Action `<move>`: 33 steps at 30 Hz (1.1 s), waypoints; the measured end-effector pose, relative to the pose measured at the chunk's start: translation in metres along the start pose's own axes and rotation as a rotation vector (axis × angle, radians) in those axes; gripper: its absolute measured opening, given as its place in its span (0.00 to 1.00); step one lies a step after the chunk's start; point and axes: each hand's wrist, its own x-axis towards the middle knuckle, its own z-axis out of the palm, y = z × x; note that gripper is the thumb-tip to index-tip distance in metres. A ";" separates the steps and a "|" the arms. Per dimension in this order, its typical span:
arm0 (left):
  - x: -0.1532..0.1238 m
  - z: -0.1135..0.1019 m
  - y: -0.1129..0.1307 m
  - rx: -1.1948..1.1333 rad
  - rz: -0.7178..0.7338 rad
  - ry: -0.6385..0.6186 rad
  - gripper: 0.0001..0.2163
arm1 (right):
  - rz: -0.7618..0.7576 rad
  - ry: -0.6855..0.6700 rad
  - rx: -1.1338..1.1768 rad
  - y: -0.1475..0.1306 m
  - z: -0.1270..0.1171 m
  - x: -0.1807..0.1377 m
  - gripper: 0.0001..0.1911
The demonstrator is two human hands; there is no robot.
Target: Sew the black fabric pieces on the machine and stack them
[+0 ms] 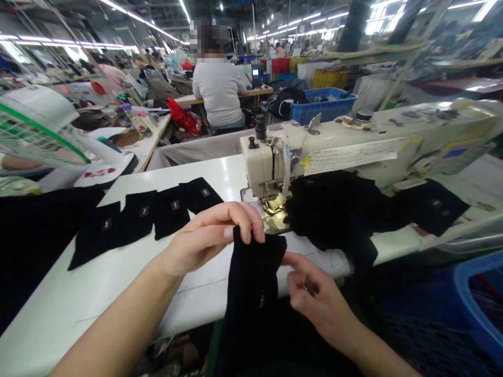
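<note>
Between the fingertips of my left hand is the top edge of a black fabric piece, which hangs down in front of the table. A small light mark shows on its lower part. My right hand is at the fabric's right edge, its index finger reaching to the cloth and the other fingers curled. A small dark, metallic-looking object shows within that curl; its kind is unclear. Just beyond the fabric are the needle and lit presser foot of a sewing machine.
Several black fabric pieces with small labels lie on the white table at left. More black cloth is bunched right of the needle. A blue basket stands at lower right, a fan at left. A person sits ahead.
</note>
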 end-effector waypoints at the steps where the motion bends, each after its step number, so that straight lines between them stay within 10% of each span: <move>1: 0.000 -0.001 -0.003 -0.047 -0.009 0.029 0.10 | 0.104 -0.046 0.040 -0.001 0.003 0.003 0.20; 6: 0.000 -0.015 -0.021 -0.185 -0.350 0.177 0.17 | 0.230 0.041 -0.057 0.004 0.010 0.006 0.17; 11: 0.009 -0.022 -0.036 0.191 -0.668 0.039 0.19 | 0.233 0.023 -0.164 0.012 0.009 0.004 0.16; 18: 0.025 -0.018 -0.048 0.306 -0.628 -0.152 0.11 | 0.247 -0.019 -0.263 0.019 0.006 -0.001 0.16; 33: 0.035 -0.031 -0.100 0.529 -0.494 0.171 0.04 | 0.268 0.085 -0.206 0.042 0.010 -0.031 0.22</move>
